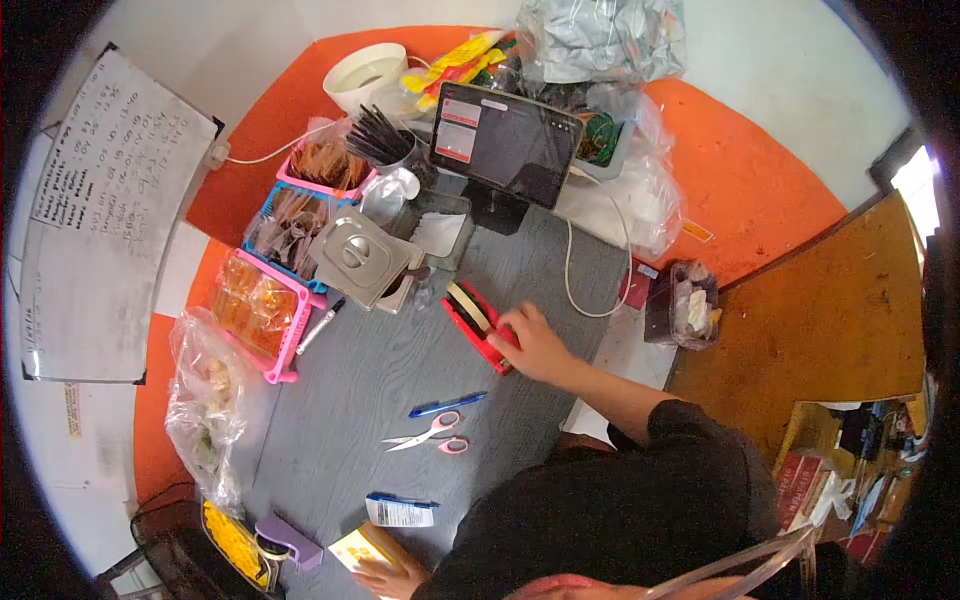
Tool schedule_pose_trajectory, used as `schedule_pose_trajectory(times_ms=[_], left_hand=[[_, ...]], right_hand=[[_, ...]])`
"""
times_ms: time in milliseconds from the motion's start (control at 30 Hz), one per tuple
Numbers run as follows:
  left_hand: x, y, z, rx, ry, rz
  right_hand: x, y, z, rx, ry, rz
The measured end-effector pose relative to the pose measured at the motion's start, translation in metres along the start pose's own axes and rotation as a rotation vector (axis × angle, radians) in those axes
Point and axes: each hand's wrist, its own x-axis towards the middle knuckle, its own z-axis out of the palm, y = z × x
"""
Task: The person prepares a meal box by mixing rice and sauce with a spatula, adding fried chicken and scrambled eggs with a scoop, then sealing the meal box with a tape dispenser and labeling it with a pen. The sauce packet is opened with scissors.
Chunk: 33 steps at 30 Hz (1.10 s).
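My right hand is at the red tape dispenser on the grey table, its fingers over the near right end of it; how they close is hard to make out. At the bottom, my left hand holds a yellow and white box by its lower side. Between the hands lie a blue pen and open scissors with pink and white handles. A printed paper slip with another blue pen lies just above the box.
A tablet stands at the back. Left of it are a metal lidded container, a pink basket of packets and a marker. A purple tape dispenser sits lower left, a waste bin at right.
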Motion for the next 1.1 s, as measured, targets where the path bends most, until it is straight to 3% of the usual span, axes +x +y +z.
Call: schedule_pose_trajectory(times_ms=[33, 100, 133, 167, 233, 267, 333, 367, 433, 533, 600, 700, 733, 767, 833, 867, 933, 1033, 1100], left_hand=[[0.006, 0.01, -0.012, 0.002, 0.002, -0.002], [0.058, 0.067, -0.081, -0.295, -0.094, 0.035], [0.067, 0.079, -0.098, -0.351, -0.328, 0.064], [0.07, 0.088, -0.1, -0.348, -0.324, 0.064], [0.07, 0.102, -0.09, -0.622, -0.503, 0.082], [0.062, 0.108, -0.076, -0.621, -0.494, 0.083], [0.048, 0.118, -0.047, -0.509, -0.248, 0.058], [0.045, 0.118, -0.039, -0.506, -0.237, 0.062], [0.047, 0.122, -0.036, -0.566, -0.225, -0.036], [0.061, 0.121, -0.047, -0.653, -0.341, -0.073], [0.063, 0.119, -0.047, -0.679, -0.429, -0.078], [0.065, 0.116, -0.037, -0.796, -0.343, -0.067], [0.062, 0.117, -0.031, -0.671, -0.319, -0.026], [0.057, 0.114, -0.028, -0.544, -0.299, 0.014], [0.063, 0.119, -0.037, -0.54, -0.417, 0.019], [0.068, 0.122, -0.042, -0.535, -0.534, 0.027], [0.075, 0.121, -0.048, -0.585, -0.556, 0.044], [0.082, 0.122, -0.052, -0.699, -0.565, 0.032], [0.077, 0.124, -0.048, -0.946, -0.496, -0.115]], right_hand=[[-0.008, 0.005, 0.005, 0.049, -0.108, 0.127], [-0.015, 0.011, 0.011, 0.154, -0.101, 0.138], [-0.017, 0.014, 0.011, 0.257, -0.096, 0.152], [-0.014, 0.015, 0.011, 0.261, -0.095, 0.149], [-0.003, 0.013, 0.008, 0.399, -0.333, 0.332], [-0.005, 0.008, 0.004, 0.404, -0.329, 0.325], [-0.011, -0.008, -0.007, 1.008, -0.19, 0.443], [-0.019, 0.0, 0.002, 1.017, -0.186, 0.435], [-0.042, 0.025, 0.027, 0.746, 0.071, 0.004], [-0.053, 0.033, 0.026, 0.501, 0.194, -0.172], [-0.047, 0.042, 0.014, 0.43, 0.203, -0.093], [-0.035, 0.024, -0.005, 0.247, 0.235, -0.025], [-0.031, 0.015, -0.011, 0.126, 0.253, -0.036], [-0.027, 0.005, -0.009, 0.128, 0.252, -0.038], [-0.02, -0.012, -0.001, 0.473, 0.073, 0.227], [-0.019, -0.009, 0.002, 0.476, 0.076, 0.222], [-0.015, -0.005, 0.008, 0.878, 0.062, 0.21], [-0.036, 0.001, -0.001, 1.008, 0.055, 0.074], [-0.048, 0.011, -0.001, 0.883, 0.056, 0.002]])
